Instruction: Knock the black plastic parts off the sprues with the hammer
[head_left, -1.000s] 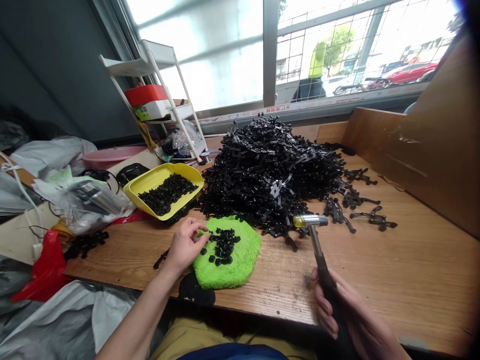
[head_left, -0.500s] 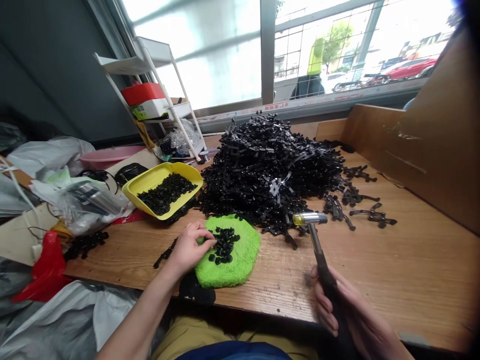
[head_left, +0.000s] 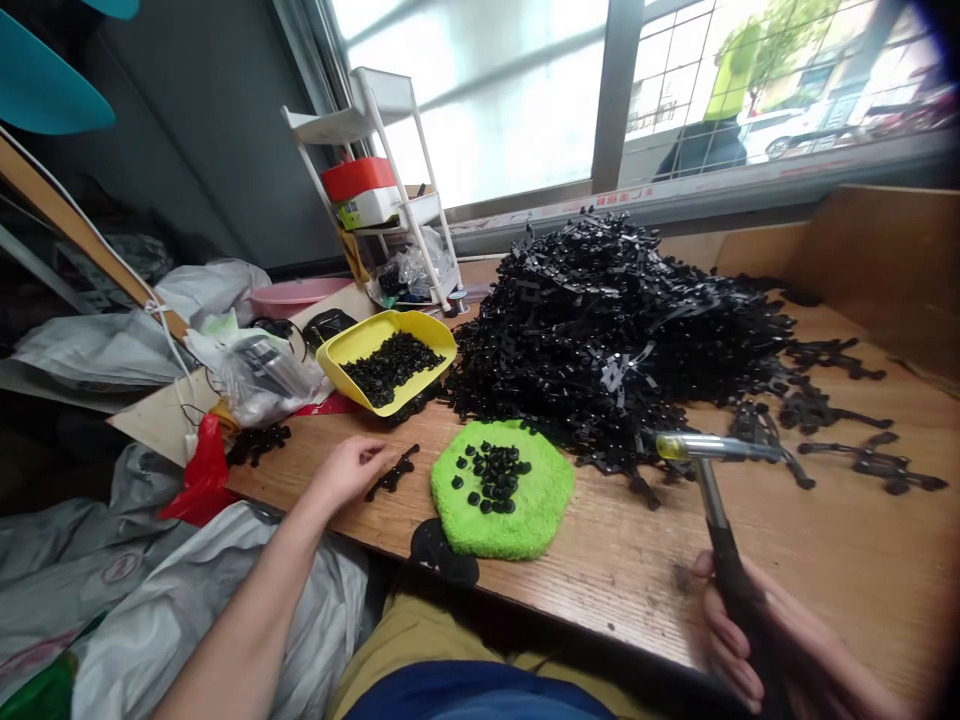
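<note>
My right hand (head_left: 739, 625) grips a hammer (head_left: 722, 530) by its black handle. Its metal head has a yellow, see-through face and is raised above the table at the right. My left hand (head_left: 351, 472) has its fingers curled together, left of the green cloth pad; what they hold, if anything, is hidden. Just beside its fingertips, a thin black jointed piece (head_left: 394, 472) lies on the wood. Several small round black caps (head_left: 499, 478) are grouped on the fuzzy green pad (head_left: 544, 500).
A big heap of black jointed pieces (head_left: 600, 340) fills the back of the table (head_left: 592, 580). Loose pieces (head_left: 862, 462) lie to its right. Left of the heap stands a yellow tub (head_left: 386, 400) with small black parts, and a white rack (head_left: 412, 150) rises behind it.
My left hand has moved left, off the caps on the green pad, to beside the thin black piece. My right hand still grips the raised hammer. The camera view has turned left.
</note>
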